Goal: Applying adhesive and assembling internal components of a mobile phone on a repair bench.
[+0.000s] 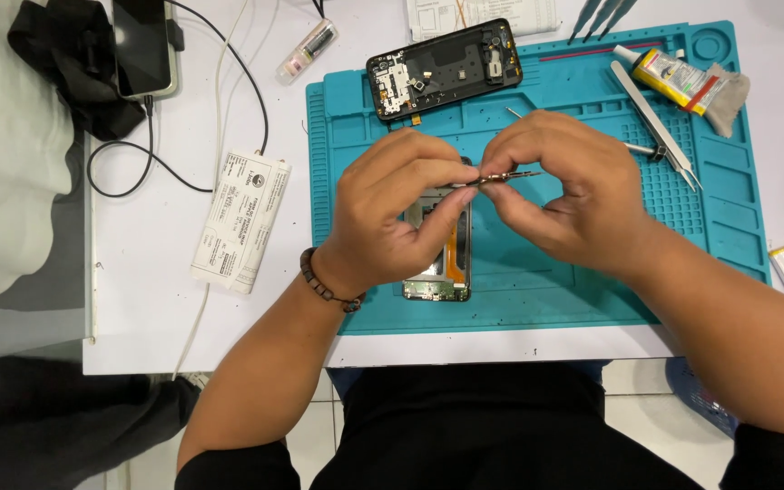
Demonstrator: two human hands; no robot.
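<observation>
hands pinch thin flex strip between them: left hand, right hand, over opened phone at teal mat centre.

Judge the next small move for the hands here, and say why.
Probably lower the thin flat part toward the opened phone. Both the left hand and the right hand pinch it above that phone on the teal mat, and it touches nothing else yet.
</observation>
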